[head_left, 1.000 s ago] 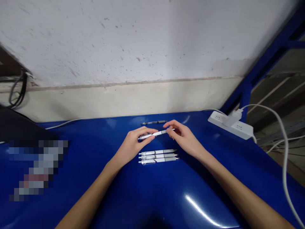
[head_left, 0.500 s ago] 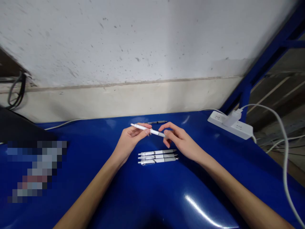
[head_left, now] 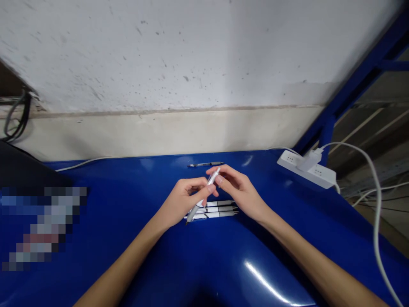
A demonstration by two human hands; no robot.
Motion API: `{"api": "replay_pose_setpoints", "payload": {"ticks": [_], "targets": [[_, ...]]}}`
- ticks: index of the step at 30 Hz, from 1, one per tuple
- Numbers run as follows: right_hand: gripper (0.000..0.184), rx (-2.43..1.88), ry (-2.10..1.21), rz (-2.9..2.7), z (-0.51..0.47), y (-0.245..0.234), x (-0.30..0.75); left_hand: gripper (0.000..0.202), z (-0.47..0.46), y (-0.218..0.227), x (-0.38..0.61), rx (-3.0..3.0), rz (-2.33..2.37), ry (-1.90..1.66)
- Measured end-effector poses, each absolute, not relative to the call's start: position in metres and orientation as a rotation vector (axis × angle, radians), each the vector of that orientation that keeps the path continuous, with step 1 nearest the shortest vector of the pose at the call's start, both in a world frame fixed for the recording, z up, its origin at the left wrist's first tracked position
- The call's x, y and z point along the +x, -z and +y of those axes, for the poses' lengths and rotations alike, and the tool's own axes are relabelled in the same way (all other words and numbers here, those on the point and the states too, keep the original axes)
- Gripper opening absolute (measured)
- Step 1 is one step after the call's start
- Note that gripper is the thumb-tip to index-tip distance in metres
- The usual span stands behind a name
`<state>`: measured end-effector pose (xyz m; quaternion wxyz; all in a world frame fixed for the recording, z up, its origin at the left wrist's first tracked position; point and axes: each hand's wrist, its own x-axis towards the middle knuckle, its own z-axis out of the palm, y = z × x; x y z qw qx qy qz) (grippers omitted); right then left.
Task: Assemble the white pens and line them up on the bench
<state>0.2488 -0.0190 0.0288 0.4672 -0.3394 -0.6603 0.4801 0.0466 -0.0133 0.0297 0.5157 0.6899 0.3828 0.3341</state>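
Note:
A white pen with a grey grip (head_left: pixel 193 212) slants between my hands, its tip pointing down and left. My left hand (head_left: pixel 183 198) is closed around the pen's middle, thumb on top. At the upper end, my right hand (head_left: pixel 238 187) pinches the pen between thumb and fingers. Just below and behind my hands, three similar white pens (head_left: pixel 220 209) lie side by side on the blue table (head_left: pixel 128 187), tips to the right. My left fingers and the held pen hide part of them. A darker pen (head_left: pixel 205 164) lies farther back, by itself.
At the back right sits a white power strip (head_left: pixel 306 169) with a plug in it and a white cable (head_left: pixel 378 200) curving down. A black object (head_left: pixel 28 170) stands at the left beside a pixelated patch. The wall (head_left: pixel 179 132) borders the table's far edge.
The held pen has swung round: its tip pointed right and now points down-left. My left hand came lower and nearer the row, and my right fingers have closed on the pen's upper end.

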Motion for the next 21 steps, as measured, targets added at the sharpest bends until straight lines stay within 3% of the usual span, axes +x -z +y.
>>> {"api": "replay_pose_setpoints", "payload": {"ticks": [16, 21], "targets": [[0.018, -0.741, -1.291, -1.030, -0.007, -0.050, 0.267, 0.043, 0.005, -0.015, 0.040, 1.631, 0.987, -1.010], [0.041, -0.736, -1.330, -0.978, -0.006, -0.057, 0.271, 0.043, 0.006, -0.015, 0.037, 1.599, 0.997, -1.025]]}}
